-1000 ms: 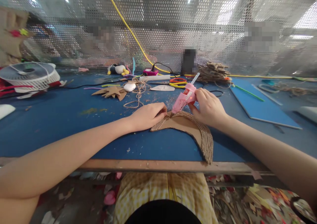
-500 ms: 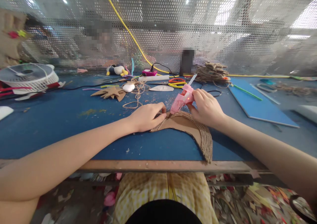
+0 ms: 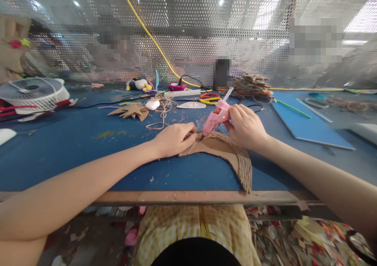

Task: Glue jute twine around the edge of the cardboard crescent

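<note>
A crescent of cardboard (image 3: 219,146) lies near the table's front edge, its outer band covered in rows of jute twine (image 3: 246,168). My left hand (image 3: 176,139) rests at its left end, thumb and fingers pinched together on the twine at the upper edge; the exact fingertip contact is partly hidden. In my right hand (image 3: 247,126) is a pink hot glue gun (image 3: 216,119), tilted with its nozzle down on the twine rows, close to my left fingertips. A clear glue stick (image 3: 228,94) pokes out of its back, and a small orange light glows on its side.
Behind my hands lie loose twine (image 3: 163,111), a white earphone-like case (image 3: 152,105), cardboard cutouts (image 3: 131,111), yellow-handled scissors (image 3: 209,99) and a cardboard stack (image 3: 251,85). A white fan (image 3: 35,95) lies at left, a blue board (image 3: 309,121) at right. Perforated metal mesh (image 3: 188,34) stands behind.
Both hands, the glue gun and the crescent hold nearly the same place. The view has shifted very slightly. A blurred patch now shows behind the mesh at upper right.
</note>
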### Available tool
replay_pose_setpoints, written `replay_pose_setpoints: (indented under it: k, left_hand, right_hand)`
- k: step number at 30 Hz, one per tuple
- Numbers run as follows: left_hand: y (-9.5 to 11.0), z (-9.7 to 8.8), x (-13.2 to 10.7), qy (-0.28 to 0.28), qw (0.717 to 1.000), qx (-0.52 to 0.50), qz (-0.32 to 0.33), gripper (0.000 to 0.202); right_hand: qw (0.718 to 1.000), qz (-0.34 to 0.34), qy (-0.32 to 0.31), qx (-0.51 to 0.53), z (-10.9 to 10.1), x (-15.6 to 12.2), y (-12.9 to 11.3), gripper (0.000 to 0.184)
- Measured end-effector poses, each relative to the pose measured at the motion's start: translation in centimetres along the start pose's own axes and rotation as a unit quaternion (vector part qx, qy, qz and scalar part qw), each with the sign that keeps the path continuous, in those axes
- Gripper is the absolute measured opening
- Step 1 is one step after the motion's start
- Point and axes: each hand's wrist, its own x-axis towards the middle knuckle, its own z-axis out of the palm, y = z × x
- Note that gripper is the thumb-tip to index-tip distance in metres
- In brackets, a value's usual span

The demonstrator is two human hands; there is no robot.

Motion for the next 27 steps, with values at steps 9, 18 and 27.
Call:
replay_pose_setpoints:
  k: [9,18,27]
  left_hand:
    - [0.0,0.1,0.0,-0.019,1.0,0.024,0.004,0.019]
    - [0.0,0.0,0.1,-0.04,0.998,0.053,0.011,0.017]
    - [-0.2,0.1,0.0,-0.045,0.996,0.068,0.037,0.014]
  right_hand:
    - [0.999,-0.01,0.011,-0.031,-0.2,0.0,0.3,0.008]
    - [0.999,-0.023,0.024,-0.038,-0.5,0.1,0.3,0.016]
    - [0.995,-0.061,0.035,-0.067,-1.2,0.2,0.5,0.021]
